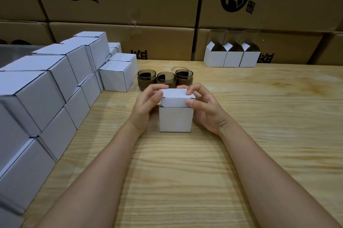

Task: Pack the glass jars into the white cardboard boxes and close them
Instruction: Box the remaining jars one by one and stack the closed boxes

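Observation:
A small white cardboard box (175, 120) stands on the wooden table in front of me. Its top lid flap (177, 95) is folded over, with the tuck flap hanging at the front edge, outside the box. My left hand (146, 104) holds the box's left side, fingers curled at the lid's left corner. My right hand (203, 106) pinches the lid's right corner between thumb and fingers. Whatever is inside the box is hidden. Three dark glass jars (165, 79) stand in a row just behind the box.
Closed white boxes (55, 82) are stacked in steps along the left side. Three open white boxes (232, 56) stand at the back right. Large brown cartons (167, 4) form a wall behind the wooden table (259, 116).

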Motion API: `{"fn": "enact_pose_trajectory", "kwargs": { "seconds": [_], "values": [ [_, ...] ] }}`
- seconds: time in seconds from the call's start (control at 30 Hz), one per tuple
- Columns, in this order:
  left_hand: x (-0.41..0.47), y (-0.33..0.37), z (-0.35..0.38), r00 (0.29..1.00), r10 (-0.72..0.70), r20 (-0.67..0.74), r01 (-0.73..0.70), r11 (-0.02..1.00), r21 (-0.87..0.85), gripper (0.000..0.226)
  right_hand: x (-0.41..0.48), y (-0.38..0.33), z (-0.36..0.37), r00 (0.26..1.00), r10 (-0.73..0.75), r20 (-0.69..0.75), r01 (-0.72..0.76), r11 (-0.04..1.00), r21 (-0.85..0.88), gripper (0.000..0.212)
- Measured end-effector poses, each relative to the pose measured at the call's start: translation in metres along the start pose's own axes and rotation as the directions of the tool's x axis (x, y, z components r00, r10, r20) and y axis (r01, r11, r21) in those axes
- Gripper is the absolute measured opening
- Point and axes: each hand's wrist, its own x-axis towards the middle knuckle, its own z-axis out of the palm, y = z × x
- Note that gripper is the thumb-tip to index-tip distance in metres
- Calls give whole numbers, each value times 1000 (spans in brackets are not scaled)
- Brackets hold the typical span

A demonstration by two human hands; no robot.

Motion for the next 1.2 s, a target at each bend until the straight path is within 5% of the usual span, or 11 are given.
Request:
{"fn": "enact_pose_trajectory", "kwargs": {
  "seconds": [0.63, 0.8, 0.93, 1.0, 1.07, 1.2],
  "values": [
    [-1, 2, 0, 999, -42, 15, 42, 999, -33, 49, 0, 3, -2, 998, 24, 63, -24, 1000, 9, 18],
    [2, 2, -2, 993, -108, 52, 108, 994, 15, 30, 3, 7, -4, 998, 44, 45, -42, 998, -50, 7],
    [0, 6, 0, 993, 24, -118, -9, 992, 129, 22, 3, 8, -4, 1000, 25, -7, -26, 979, -202, 7],
    [-3, 7, -2, 916, 316, -246, -166, 858, 485, 18, 6, 11, 0, 996, -23, -89, -12, 931, -365, 13],
    [-6, 5, -3, 843, 524, -125, -251, 587, 770, 20, 9, 14, 5, 987, -63, -146, -8, 898, -441, 18],
    [-10, 1, 3, 861, 504, 70, -225, 254, 941, 53, 12, 19, 4, 986, -103, -128, 36, 895, -445, 44]
  ]
}}
